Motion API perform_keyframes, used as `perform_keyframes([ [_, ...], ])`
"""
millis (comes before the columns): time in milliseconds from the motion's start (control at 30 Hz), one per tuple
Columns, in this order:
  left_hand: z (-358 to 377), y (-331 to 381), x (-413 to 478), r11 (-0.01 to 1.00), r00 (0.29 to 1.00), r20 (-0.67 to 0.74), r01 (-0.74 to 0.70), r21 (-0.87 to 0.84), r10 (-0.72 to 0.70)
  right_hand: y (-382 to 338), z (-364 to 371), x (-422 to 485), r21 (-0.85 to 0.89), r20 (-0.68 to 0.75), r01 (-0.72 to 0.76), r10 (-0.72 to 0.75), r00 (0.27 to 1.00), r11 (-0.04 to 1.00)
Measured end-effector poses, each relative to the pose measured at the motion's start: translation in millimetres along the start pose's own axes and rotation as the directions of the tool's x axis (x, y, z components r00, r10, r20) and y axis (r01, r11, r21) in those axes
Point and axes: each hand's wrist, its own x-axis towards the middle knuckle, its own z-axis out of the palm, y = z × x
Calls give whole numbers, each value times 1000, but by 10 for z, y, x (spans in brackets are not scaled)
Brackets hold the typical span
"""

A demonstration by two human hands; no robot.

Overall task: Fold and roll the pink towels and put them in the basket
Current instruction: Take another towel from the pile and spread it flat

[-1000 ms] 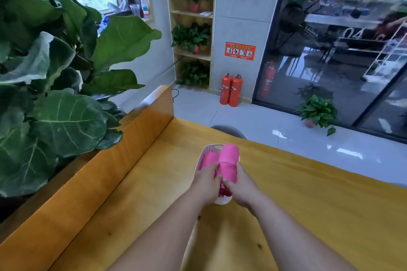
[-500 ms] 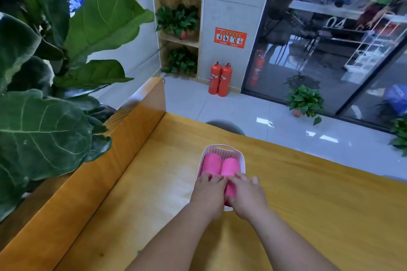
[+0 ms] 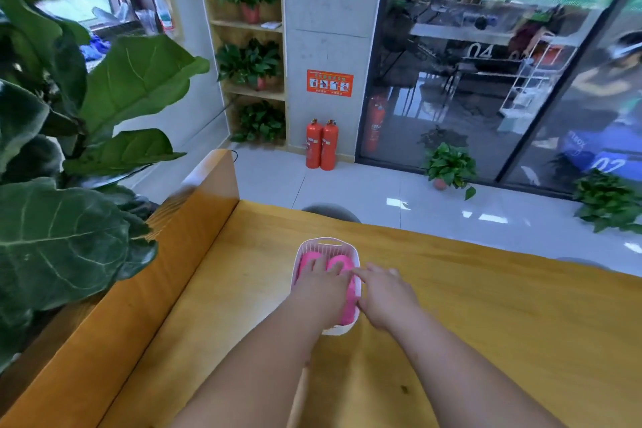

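A small white slatted basket [image 3: 328, 244] stands on the yellow wooden table [image 3: 486, 306]. Two rolled pink towels lie side by side in it: the left roll [image 3: 307, 259] and the right roll [image 3: 348, 306]. My left hand [image 3: 323, 285] lies flat on top of both rolls with its fingers stretched out, covering most of them. My right hand [image 3: 385, 292] rests at the basket's right rim, fingers extended, its forefinger pointing left onto the right roll.
A raised wooden ledge [image 3: 146, 271] borders the table on the left, with a big-leafed plant [image 3: 69, 149] behind it. A grey stool top [image 3: 330, 212] shows past the table's far edge. Two red fire extinguishers [image 3: 321, 146] stand by the wall.
The second roll was lowered from above the basket into it beside the first. My hands let go of their grip and now lie flat on the rolls.
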Motion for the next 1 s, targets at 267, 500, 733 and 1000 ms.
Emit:
perform_keyframes([
  [267,-1133,901,-201,991,944,-305,-103,88,125,702,-1169,-1043,-20,-309,-47,38,950,999],
  [500,-2246,2435,-1062,956,806,-514,-241,169,294,1662,-2021,-2673,-6,-562,-128,103,821,992],
  [733,-3228,3988,-2359,913,698,-589,-315,259,408,2329,-2672,-4504,51,-762,-69,83,642,996],
  [1000,-4041,5456,-3616,808,473,-667,-452,378,576,3028,-3065,-6518,36,-941,-111,71,331,993],
])
